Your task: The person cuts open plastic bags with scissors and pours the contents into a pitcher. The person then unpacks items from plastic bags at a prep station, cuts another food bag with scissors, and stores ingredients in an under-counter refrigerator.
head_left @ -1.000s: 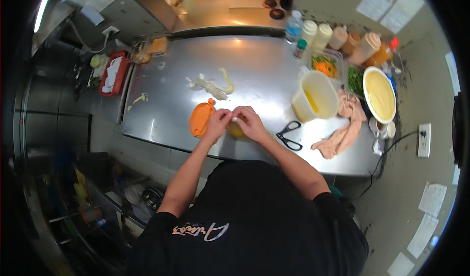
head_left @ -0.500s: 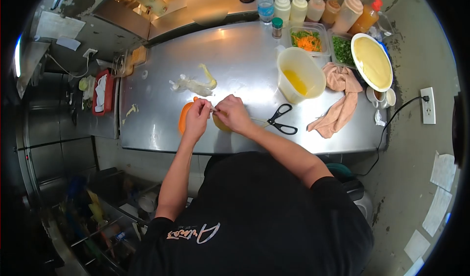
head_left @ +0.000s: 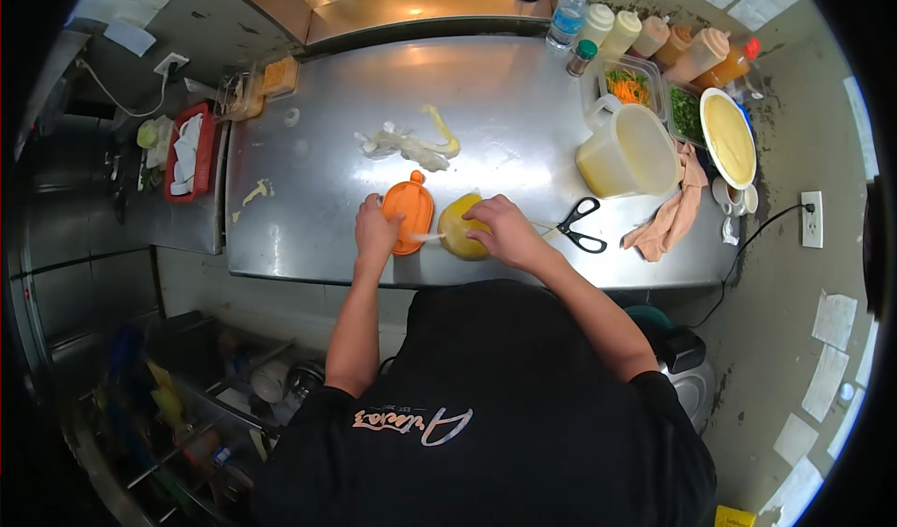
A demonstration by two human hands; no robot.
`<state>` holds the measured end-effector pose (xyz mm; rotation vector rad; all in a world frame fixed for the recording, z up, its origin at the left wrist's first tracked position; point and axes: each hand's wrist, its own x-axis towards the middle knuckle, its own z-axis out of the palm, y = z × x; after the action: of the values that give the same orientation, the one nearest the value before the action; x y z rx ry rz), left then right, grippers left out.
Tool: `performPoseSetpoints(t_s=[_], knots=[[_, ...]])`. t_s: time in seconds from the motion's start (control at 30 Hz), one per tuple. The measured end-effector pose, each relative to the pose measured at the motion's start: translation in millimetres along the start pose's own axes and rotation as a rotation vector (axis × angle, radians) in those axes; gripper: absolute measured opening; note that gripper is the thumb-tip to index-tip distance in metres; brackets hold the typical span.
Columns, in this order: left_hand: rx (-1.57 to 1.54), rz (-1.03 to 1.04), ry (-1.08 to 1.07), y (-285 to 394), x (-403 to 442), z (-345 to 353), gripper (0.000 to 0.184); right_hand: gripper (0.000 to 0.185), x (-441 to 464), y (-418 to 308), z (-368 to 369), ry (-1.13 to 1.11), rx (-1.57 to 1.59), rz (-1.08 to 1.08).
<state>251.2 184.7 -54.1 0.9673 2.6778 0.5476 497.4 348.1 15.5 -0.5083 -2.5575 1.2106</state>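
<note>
A rounded yellow bundle (head_left: 460,236), which looks like a filled plastic bag, lies near the front edge of the table. My right hand (head_left: 509,235) grips it from the right with curled fingers. A blurred whitish strip (head_left: 428,236) sticks out from its left side. Left of it lies an orange oval lid (head_left: 407,214) with a round tab at its far end. At the lid's left edge is my left hand (head_left: 376,233), its thumb apart from the fingers and over the lid; the fingers are partly hidden. Black-handled scissors (head_left: 581,226) lie right of my right hand.
Behind the lid lies a crumpled clear plastic bag (head_left: 406,146) with yellow residue. On the right stand a pitcher (head_left: 635,153) of yellow liquid, a pink cloth (head_left: 665,223), vegetable containers (head_left: 628,88) and several squeeze bottles (head_left: 701,55). A red basket (head_left: 191,153) stands far left.
My hands, pinched together over the lid and bag before, have moved apart. The right is now on the yellow bundle, the left beside the lid. The whole view has shifted.
</note>
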Motion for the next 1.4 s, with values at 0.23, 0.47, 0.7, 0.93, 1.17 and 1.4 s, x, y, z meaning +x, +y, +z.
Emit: performPoseSetpoints(t_s=[0.23,0.47,0.7,0.93,1.17,1.4], knots=[[-0.508,0.113,-0.263,-1.8,45.7,-69.9,0.023,0.029,22.0,-49.7,-20.2,0.008,0.443,0.374],[-1.326,0.168,-0.701,148.3,71.3,-80.1,0.028,0.028,25.8,-45.8,-53.0,0.267,1.222,0.236],[-1.422,0.455,-1.021,311.5,43.0,-40.7,0.019,0.047,-32.3,-56.6,-159.7,0.454,0.918,0.157],[-1.227,0.594,-0.902,386.2,68.9,-2.1,0.035,0.066,-71.4,-51.3,-211.7,0.729,-0.143,0.280],[-0.951,0.405,-0.902,383.6,84.8,0.7,0.045,0.071,-78.5,20.3,-210.8,0.664,-0.415,0.352],[-0.824,0.594,-0.812,382.9,93.7,29.5,0.035,0.079,-82.5,11.2,-214.9,0.555,-0.375,0.423]])
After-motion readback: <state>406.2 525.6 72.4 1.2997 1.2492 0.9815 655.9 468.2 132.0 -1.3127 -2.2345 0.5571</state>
